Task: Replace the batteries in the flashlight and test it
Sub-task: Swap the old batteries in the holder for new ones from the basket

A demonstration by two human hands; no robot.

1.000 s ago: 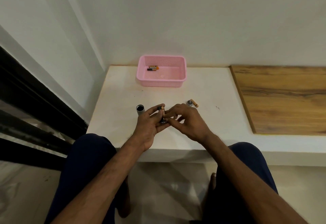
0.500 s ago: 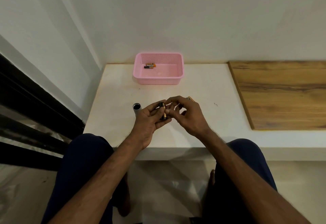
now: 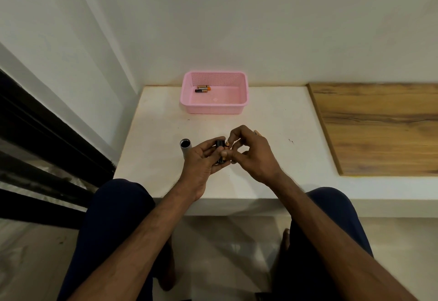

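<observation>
Your left hand (image 3: 201,160), just below frame centre, cups a small black battery holder (image 3: 220,150), fingers curled around it and thumb lying along its near side. Your right hand (image 3: 254,156) sits just right of it; thumb and forefinger pinch narrow on a copper-and-black AA battery (image 3: 226,145) pressed against the holder's right edge. Cannot tell whether the cell is seated in a slot.

The grey cylindrical flashlight body (image 3: 185,146) lies on the white ledge (image 3: 154,134) just left of your left hand, its open dark end facing up the frame. Another small copper-coloured battery (image 3: 256,132) peeks out behind your right knuckles, mostly hidden.

At upper centre of the frame, a pink perforated plastic basket (image 3: 214,107) stands on the ledge near the wall, well apart from your hands; two orange-and-black batteries (image 3: 203,89) lie side by side in its far left corner. A wood-grain board (image 3: 379,130) covers the right of the frame
</observation>
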